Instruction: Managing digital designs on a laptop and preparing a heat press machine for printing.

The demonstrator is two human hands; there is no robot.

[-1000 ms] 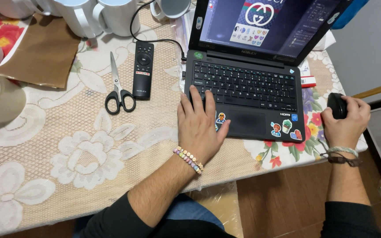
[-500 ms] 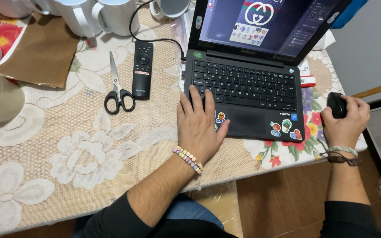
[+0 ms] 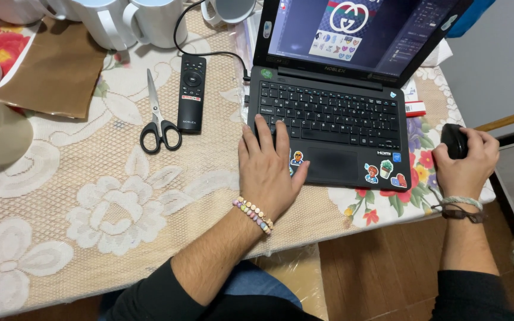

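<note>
With the right hand (image 3: 465,163) cupped over the black mouse (image 3: 453,140) at the desk's (image 3: 90,238) right edge, a careless nudge could drop it, while the left hand (image 3: 269,172) lies spread on the laptop (image 3: 334,113).

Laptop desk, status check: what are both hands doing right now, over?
Left hand flat on laptop keyboard's left edge. Right hand cupped over black mouse at table edge. Scissors and remote lie apart, left of laptop.

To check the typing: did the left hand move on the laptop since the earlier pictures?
No. The left hand rests at the laptop keyboard's lower left corner, as before.
</note>
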